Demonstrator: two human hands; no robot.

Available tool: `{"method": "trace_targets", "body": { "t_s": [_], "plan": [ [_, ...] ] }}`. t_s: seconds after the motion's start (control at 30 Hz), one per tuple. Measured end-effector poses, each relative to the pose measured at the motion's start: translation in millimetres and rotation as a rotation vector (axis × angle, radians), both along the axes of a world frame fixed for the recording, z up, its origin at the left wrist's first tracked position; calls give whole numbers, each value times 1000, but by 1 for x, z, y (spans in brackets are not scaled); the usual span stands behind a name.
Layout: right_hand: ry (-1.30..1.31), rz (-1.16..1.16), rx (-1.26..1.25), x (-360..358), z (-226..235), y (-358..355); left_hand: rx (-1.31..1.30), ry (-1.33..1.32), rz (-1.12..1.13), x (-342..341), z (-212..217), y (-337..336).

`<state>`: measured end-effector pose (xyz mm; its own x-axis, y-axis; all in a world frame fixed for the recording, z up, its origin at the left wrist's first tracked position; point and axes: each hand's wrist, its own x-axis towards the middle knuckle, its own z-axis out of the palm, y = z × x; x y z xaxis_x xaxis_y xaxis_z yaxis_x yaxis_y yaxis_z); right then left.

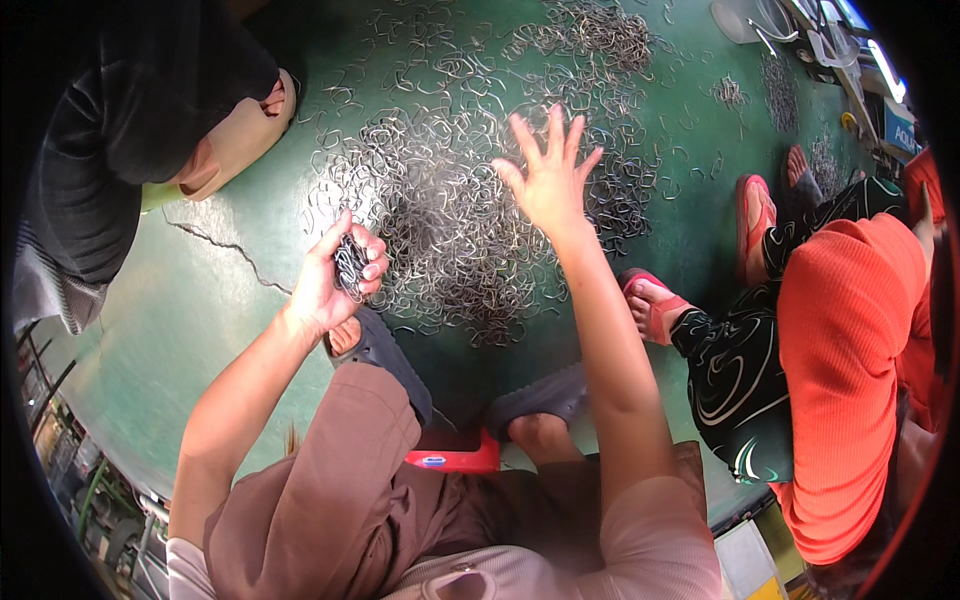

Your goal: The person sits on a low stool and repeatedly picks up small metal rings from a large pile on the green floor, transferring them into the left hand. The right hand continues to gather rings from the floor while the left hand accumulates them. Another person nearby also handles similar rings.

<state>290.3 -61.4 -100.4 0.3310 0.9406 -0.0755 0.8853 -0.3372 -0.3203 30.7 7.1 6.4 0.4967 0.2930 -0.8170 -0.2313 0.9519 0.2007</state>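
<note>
A wide pile of small bent metal hooks (470, 230) lies spread over the green floor in front of me. My left hand (340, 265) is closed around a bunch of metal hooks (350, 268), held at the pile's near left edge. Over the right part of the pile, my right hand (552, 180) is spread with its fingers apart, palm down. Nothing shows in it; whether it touches the hooks below, I cannot tell.
At the left sits a person in dark clothes with a beige sandal (240, 145). A person in orange (850, 350) with red sandals is close on the right. More hooks (600, 38) lie farther off. A red plastic stool (455, 458) is under me. A crack (235, 250) runs across the floor.
</note>
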Motion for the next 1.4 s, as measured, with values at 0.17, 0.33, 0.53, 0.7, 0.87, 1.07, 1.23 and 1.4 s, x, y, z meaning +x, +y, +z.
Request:
{"method": "trace_targets", "body": {
  "t_s": [0.17,0.33,0.53,0.7,0.87,1.07,1.23,1.4],
  "plan": [
    [90,-286,121,-9,5,-11,10,3,18,-5,3,1],
    [-11,-115,378,1,1,26,12,3,23,-15,4,4],
    [-60,-125,227,35,3,88,15,4,34,-17,4,5],
    [214,-229,-110,53,19,115,12,-11,57,-17,3,4],
    [1147,-730,-194,99,12,68,44,-48,16,-11,1,0],
    [1453,-1048,435,59,28,2,54,-61,-12,0,-1,-3],
    [1397,-837,994,0,48,-11,32,-101,-14,14,-6,-8],
    [1371,-829,637,-5,52,-23,43,-78,-51,28,-2,-12]
  ]
}}
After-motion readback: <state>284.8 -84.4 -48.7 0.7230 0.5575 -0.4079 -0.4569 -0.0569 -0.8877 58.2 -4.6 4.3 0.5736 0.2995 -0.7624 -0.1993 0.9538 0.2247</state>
